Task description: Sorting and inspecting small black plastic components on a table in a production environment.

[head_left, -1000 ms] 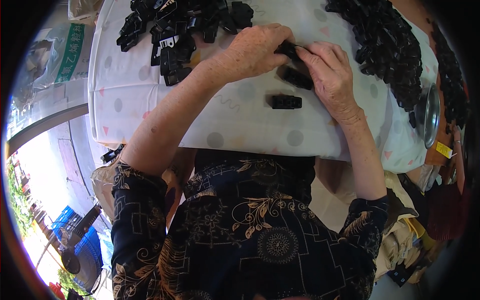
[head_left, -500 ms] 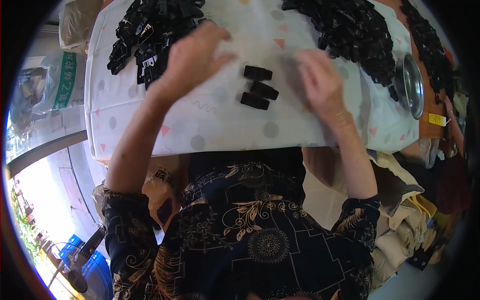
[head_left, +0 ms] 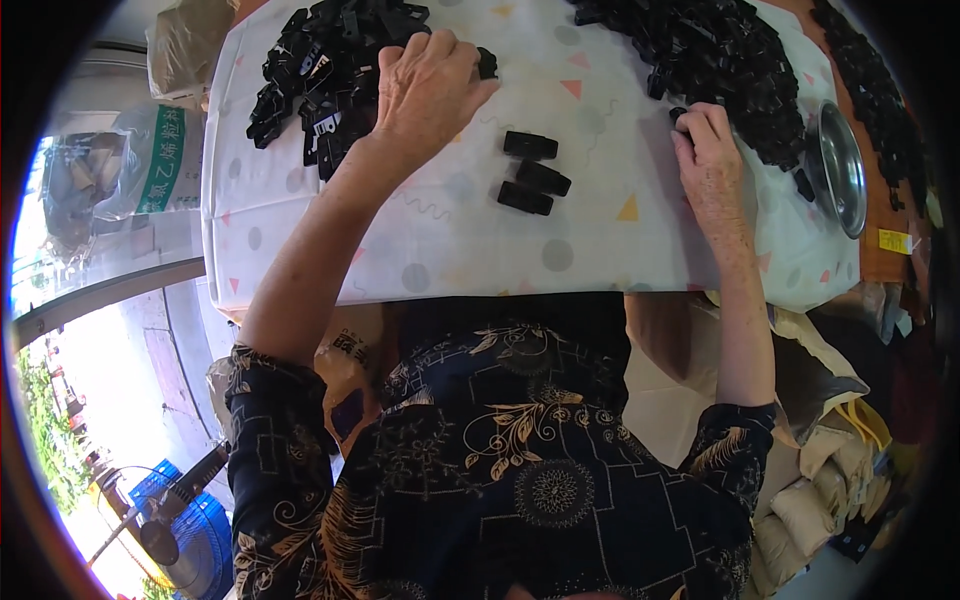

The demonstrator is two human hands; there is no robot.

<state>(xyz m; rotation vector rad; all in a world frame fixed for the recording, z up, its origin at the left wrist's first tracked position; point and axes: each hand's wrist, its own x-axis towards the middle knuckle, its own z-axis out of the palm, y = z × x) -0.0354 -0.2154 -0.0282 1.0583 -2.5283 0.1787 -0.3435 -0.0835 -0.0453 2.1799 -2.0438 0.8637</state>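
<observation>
My left hand (head_left: pixel 428 98) reaches over the right edge of the left pile of black plastic parts (head_left: pixel 330 60). Its fingers bend downward and the thumb stands apart; nothing shows between them. A dark piece (head_left: pixel 487 63) lies just beyond that hand. My right hand (head_left: pixel 710 155) is at the near left side of the right pile of black plastic parts (head_left: pixel 720 70), thumb and fingertips closed on a small black plastic part (head_left: pixel 678 114). Between my hands, three black blocky pieces (head_left: pixel 530 145) lie close together on the patterned tablecloth (head_left: pixel 480 250).
A round metal dish (head_left: pixel 840 170) sits at the table's right side, beside the right pile. More black parts (head_left: pixel 880 110) lie on a brown surface (head_left: pixel 885 255) farther right. Bags (head_left: pixel 805 500) are stacked low on the right, and a blue fan (head_left: pixel 190 525) stands at lower left.
My right hand has moved right, from near the three pieces to the right pile, and closed on a small part. The left hand has shifted slightly, and the whole view has moved a little.
</observation>
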